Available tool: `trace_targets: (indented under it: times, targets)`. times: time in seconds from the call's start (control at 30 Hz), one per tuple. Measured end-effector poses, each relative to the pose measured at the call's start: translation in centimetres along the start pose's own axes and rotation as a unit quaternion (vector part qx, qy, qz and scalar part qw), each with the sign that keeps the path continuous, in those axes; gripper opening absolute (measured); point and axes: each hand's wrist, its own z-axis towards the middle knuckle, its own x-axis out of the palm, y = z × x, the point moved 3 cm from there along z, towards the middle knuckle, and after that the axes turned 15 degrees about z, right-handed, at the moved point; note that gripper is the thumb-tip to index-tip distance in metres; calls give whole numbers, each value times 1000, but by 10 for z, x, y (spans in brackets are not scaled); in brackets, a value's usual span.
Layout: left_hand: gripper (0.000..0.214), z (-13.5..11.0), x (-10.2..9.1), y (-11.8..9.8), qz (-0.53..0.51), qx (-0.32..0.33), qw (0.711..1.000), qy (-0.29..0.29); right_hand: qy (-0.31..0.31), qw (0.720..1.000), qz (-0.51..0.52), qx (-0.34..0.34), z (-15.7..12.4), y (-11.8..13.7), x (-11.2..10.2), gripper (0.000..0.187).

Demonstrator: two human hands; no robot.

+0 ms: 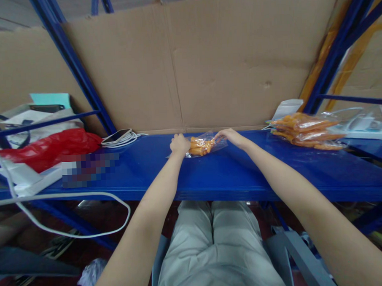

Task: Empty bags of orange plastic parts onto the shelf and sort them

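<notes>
A clear plastic bag (200,146) with orange, rolled-looking pieces inside lies on the blue shelf between my two hands. I cannot tell what the pieces are. My left hand (179,144) is closed at the bag's left end, its fingers curled over the plastic. At the opposite end, my right hand (230,137) pinches the bag's upper right edge between fingertips and thumb. Farther right, a pile of similar clear bags with orange contents (307,131) rests on the same surface.
The blue metal shelf (224,179) runs across in front of me, backed by a cardboard sheet (238,65). Left are a phone (121,135) on a coiled white cable (124,141) and a red plastic bag (61,146). A loose white cable (96,235) hangs over the front edge.
</notes>
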Motion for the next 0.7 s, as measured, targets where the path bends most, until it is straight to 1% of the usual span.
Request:
trace_targets:
  times: [0.1, 0.23, 0.37, 0.47, 0.57, 0.7]
  targets:
    - [35, -1, -2, 0, 19, -11, 1000, -4, 18, 1000, -1, -22, -1, 0, 4, 36]
    - [37, 2, -2, 6, 17, -13, 1000, 1, 48, 996, -48, -52, 2, -4, 13, 21]
    - [37, 7, 4, 10, -13, 12, 999, 27, 18, 995, -75, -57, 4, -6, 10, 14]
    - [34, 9, 8, 5, -31, 56, 998, 12, -10, 995, -92, -46, 4, -6, 2, 15]
    - [34, 5, 8, -2, -51, 100, 994, -11, -27, 993, -107, -50, 4, -8, -7, 16]
    - [38, -3, 5, -12, -81, 154, 985, -8, -62, 982, -161, -71, 10, -20, -22, 13]
